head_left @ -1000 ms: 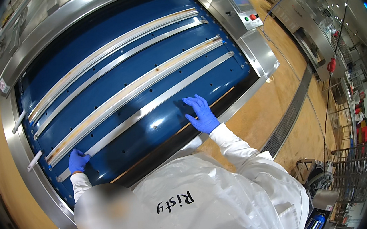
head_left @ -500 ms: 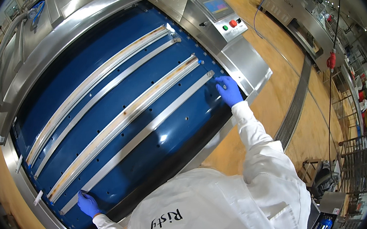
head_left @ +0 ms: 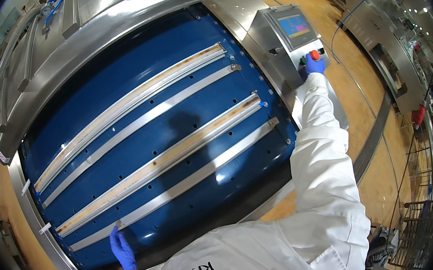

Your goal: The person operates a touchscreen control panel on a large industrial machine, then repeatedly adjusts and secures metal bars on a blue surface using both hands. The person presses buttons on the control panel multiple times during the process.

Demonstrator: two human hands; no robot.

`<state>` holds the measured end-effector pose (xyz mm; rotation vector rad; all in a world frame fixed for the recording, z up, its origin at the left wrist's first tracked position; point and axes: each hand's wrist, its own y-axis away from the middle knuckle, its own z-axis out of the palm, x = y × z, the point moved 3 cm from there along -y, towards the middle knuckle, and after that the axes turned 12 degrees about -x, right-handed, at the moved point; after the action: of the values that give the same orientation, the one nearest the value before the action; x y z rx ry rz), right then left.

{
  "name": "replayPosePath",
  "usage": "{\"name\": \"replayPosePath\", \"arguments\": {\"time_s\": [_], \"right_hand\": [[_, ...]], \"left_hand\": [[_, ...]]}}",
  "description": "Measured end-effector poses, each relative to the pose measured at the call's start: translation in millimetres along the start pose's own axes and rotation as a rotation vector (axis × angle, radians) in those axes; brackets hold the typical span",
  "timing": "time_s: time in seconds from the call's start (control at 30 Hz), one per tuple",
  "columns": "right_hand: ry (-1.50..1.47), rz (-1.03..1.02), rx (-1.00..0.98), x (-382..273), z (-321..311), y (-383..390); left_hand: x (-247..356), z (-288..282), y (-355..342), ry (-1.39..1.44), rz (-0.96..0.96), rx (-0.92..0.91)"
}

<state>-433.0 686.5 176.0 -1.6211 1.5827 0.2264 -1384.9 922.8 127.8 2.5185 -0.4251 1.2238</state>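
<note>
My left hand [head_left: 122,250], in a blue glove, is over the near left part of the machine's blue bed [head_left: 124,158]. Its fingers are stretched out, and the tips are beside the nearest flat metal bar [head_left: 180,194]. My right hand [head_left: 315,66], also gloved in blue, is at the steel control box [head_left: 275,36], right below the red button [head_left: 314,54]. It partly covers the green button [head_left: 303,60]. How the right fingers are bent is hidden. Two metal bars with a brown-stained strip [head_left: 163,159] run across the bed, alternating with the flat bars.
A big steel lid [head_left: 104,20] stands raised behind the bed. The control box carries a lit screen [head_left: 294,25]. On the right, a drain grate [head_left: 372,139] crosses the tan floor, with another steel machine [head_left: 384,46] beyond it and wire racks [head_left: 421,229] nearer.
My right hand has left the near right corner of the bed and moved up to the control box buttons. My left hand has shifted slightly right, and the view has shifted.
</note>
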Motion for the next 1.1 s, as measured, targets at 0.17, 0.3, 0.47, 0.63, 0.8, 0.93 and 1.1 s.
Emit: {"name": "replayPosePath", "arguments": {"time_s": [0.17, 0.3, 0.47, 0.63, 0.8, 0.93, 1.1], "right_hand": [[-0.122, 0.038, -0.523, -3.7, 35.4, -14.5], [-0.116, 0.104, -0.272, -11.0, 24.1, 12.0], [-0.386, 0.101, -0.243, -43.0, 9.0, 40.6], [-0.745, 0.002, -0.110, -30.1, 7.2, 38.5], [-0.302, -0.404, -0.216, -32.2, -23.1, 92.7], [-0.131, -0.578, -0.300, -59.4, -35.2, 110.0], [0.216, -0.753, -0.544, -60.9, -39.0, 75.7]], "left_hand": [[14.4, 5.8, 16.0, 0.067, -0.076, 0.054], [31.6, 22.0, -5.1, 0.061, -0.084, -0.022], [57.1, 52.9, -18.8, -0.099, 0.013, -0.071], [71.1, 74.0, -20.3, -0.164, 0.086, -0.080], [73.9, 59.5, 1.7, -0.278, 0.117, -0.002], [63.8, 45.6, 24.9, -0.303, 0.090, 0.027], [59.0, 29.7, 46.9, -0.339, 0.041, 0.118]]}}
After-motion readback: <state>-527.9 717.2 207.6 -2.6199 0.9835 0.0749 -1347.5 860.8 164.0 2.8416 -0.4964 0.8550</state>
